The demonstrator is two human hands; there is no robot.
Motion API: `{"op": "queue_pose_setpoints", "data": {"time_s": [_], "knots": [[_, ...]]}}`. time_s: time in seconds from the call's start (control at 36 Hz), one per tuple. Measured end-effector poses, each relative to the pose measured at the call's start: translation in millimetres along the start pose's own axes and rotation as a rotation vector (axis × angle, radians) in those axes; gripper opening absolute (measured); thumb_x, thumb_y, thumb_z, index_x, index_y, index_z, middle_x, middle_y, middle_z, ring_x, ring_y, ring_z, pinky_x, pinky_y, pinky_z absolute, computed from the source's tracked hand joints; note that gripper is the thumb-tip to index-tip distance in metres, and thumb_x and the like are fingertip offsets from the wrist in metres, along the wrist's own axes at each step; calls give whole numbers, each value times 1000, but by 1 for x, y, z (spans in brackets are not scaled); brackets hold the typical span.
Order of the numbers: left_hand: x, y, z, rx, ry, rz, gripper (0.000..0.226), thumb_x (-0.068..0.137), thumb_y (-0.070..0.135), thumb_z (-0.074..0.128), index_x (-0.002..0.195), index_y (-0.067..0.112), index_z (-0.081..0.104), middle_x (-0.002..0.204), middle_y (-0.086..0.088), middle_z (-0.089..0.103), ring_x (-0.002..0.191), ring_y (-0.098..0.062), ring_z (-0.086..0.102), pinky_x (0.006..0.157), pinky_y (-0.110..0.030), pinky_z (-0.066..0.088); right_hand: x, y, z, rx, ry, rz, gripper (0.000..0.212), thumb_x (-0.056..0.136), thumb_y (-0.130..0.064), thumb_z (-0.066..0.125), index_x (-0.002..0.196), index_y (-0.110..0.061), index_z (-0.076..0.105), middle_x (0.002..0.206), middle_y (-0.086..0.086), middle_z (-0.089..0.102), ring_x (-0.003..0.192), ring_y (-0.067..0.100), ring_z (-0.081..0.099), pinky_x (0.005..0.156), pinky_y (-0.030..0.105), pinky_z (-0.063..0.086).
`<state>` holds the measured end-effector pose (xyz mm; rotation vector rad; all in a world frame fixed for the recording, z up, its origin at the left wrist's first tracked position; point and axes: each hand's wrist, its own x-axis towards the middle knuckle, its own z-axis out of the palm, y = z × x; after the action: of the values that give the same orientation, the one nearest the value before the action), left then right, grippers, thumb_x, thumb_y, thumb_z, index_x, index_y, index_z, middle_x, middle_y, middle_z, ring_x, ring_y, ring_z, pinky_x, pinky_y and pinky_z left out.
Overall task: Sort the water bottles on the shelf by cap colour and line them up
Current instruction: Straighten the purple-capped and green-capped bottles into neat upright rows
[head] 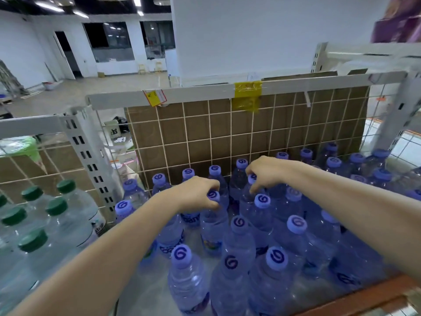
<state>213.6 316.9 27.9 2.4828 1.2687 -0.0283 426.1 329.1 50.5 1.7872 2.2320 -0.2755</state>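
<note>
Several blue-tinted water bottles with purple caps [238, 222] stand crowded on the shelf in front of me. My left hand [196, 193] grips the cap of one purple-capped bottle [213, 195] in the middle. My right hand [266, 172] pinches the cap of another purple-capped bottle [252, 179] a little further back. Both arms reach in from the near edge. In the bay to the left stand several clear bottles with green caps [56, 206].
A wire grid backed with cardboard [227, 133] closes the back of the shelf. A slotted white upright [91, 160] separates the two bays. The orange front edge [355, 299] runs at lower right. More purple-capped bottles [382, 174] stand at far right.
</note>
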Motion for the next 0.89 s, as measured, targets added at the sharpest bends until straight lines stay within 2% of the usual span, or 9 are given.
{"op": "queue_pose_setpoints", "data": {"time_s": [0.08, 0.17, 0.22, 0.33, 0.5, 0.61, 0.69, 0.78, 0.89], "knots": [[1, -4, -6, 19, 3, -12, 26, 85, 31, 63, 87, 9, 50, 76, -1, 47, 68, -17, 42, 61, -32, 31, 3, 1, -1, 96, 21, -38, 29, 81, -38, 73, 88, -13, 62, 89, 11, 70, 66, 18, 59, 55, 26, 41], [2, -12, -10, 48, 0, -40, 23, 83, 34, 65, 87, 16, 51, 77, 0, 49, 72, -21, 49, 62, -34, 35, 2, -6, -4, 99, 17, -86, 33, 86, -33, 68, 106, -7, 65, 77, 7, 69, 57, 10, 55, 55, 24, 41], [1, -15, -12, 78, -5, -54, 20, 82, 34, 66, 83, 24, 49, 78, 1, 50, 77, -23, 53, 63, -34, 37, 2, -10, -5, 78, 33, -118, 30, 87, -31, 67, 104, -7, 65, 66, 0, 61, 56, 8, 51, 56, 25, 41], [0, -17, -18, 86, -15, -72, 19, 80, 29, 67, 78, 29, 48, 74, 6, 49, 70, -14, 48, 62, -31, 36, 2, -13, -7, 68, 45, -162, 22, 86, -29, 68, 97, -11, 63, 65, -5, 51, 58, 7, 47, 56, 25, 39], [0, -24, -22, 54, -20, -129, 22, 77, 29, 69, 91, 15, 59, 78, 2, 52, 71, -15, 48, 59, -28, 35, 10, -9, -6, 89, 43, -188, 24, 81, -34, 72, 87, -14, 60, 63, -4, 56, 65, 16, 55, 63, 31, 45], [0, -25, -23, 17, -51, -142, 23, 77, 26, 70, 93, 14, 59, 79, 2, 52, 69, -12, 47, 58, -24, 35, 14, -8, -10, 123, 35, -182, 30, 80, -37, 73, 94, -13, 64, 82, 6, 66, 70, 19, 60, 61, 31, 46], [1, -26, -23, 1, -69, -154, 25, 76, 26, 71, 96, 16, 60, 82, 1, 54, 72, -13, 50, 58, -25, 36, 18, -9, -12, 153, 45, -189, 26, 78, -38, 74, 88, -16, 63, 88, 8, 66, 74, 21, 62, 61, 32, 47], [3, -26, -23, 7, -84, -158, 28, 76, 27, 71, 101, 20, 61, 93, -2, 59, 82, -16, 56, 65, -31, 44, 18, -11, -17, 147, 74, -216, 25, 79, -39, 72, 86, -18, 63, 90, 7, 64, 79, 22, 62, 64, 34, 48], [5, -27, -22, 30, -84, -156, 33, 77, 29, 71, 107, 21, 61, 101, 0, 60, 89, -16, 57, 77, -36, 50, 12, -17, -28, 201, 61, -275, 20, 82, -37, 71, 88, -20, 64, 84, 9, 70, 67, 17, 64, 68, 32, 50]]}}
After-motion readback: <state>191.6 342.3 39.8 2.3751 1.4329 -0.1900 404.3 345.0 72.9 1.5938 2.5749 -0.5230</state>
